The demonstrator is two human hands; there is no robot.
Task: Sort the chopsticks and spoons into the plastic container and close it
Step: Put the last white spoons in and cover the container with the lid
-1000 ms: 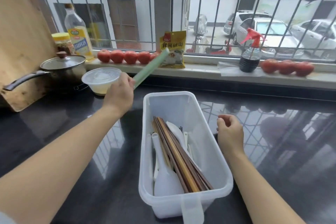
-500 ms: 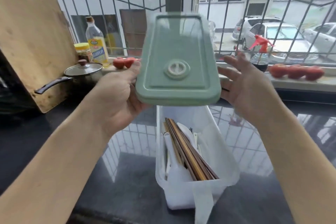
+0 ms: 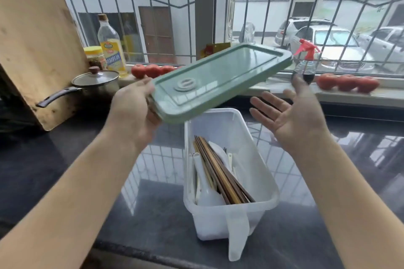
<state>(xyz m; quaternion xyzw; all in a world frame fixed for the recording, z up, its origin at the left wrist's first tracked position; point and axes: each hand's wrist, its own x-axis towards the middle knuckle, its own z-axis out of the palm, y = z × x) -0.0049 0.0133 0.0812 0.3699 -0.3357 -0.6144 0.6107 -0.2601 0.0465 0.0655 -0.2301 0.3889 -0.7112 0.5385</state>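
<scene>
Above the one container (image 3: 265, 172), left hand (image 3: 133, 111) grips one lid (image 3: 218, 76); right hand (image 3: 293, 116) lies spread.

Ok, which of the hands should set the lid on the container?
Left. The left hand already grips the green lid above the open container; the right hand is open, empty, beside it.

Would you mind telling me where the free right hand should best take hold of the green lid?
Probably the far short rim of the green lid, from the right: the left hand grips the near end, and the right hand waits open-palmed.
</scene>
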